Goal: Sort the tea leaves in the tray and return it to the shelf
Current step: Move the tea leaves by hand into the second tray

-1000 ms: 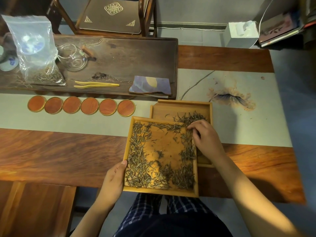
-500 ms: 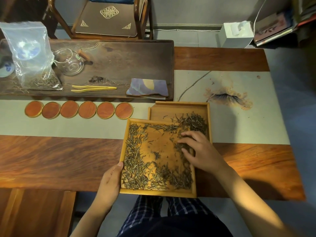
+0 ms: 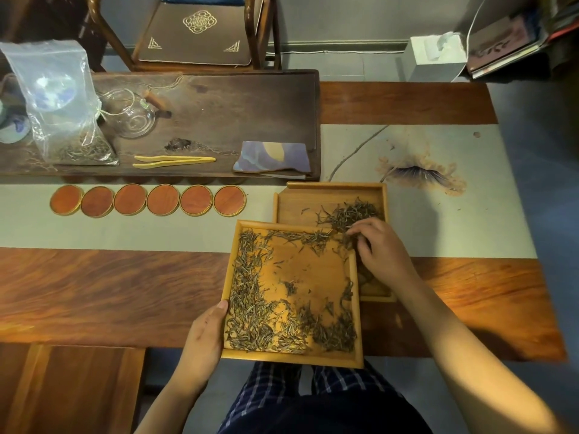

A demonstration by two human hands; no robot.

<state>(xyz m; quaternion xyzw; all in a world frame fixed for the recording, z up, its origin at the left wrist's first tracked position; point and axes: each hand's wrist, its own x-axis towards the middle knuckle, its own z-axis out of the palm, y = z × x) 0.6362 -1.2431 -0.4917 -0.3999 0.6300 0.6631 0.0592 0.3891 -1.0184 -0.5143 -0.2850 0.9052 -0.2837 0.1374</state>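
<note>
Now left hand (image 3: 203,336) gripping tray (image 3: 291,360), right hand (image 3: 380,249) pinching tea leaves (image 3: 250,296) — far corner

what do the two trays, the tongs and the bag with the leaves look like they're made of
Front tray and back tray: pale wood or bamboo, going by the warm tan colour and framed rims, with a smooth matte finish. Tongs: probably bamboo, pale yellow and thin. Bag: clear plastic film, see-through, crinkled and glossy.

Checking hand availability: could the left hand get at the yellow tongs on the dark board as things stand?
Probably not: the left hand grips the near tray, which overhangs the table edge; the tongs lie far across, beyond the coasters.
</note>
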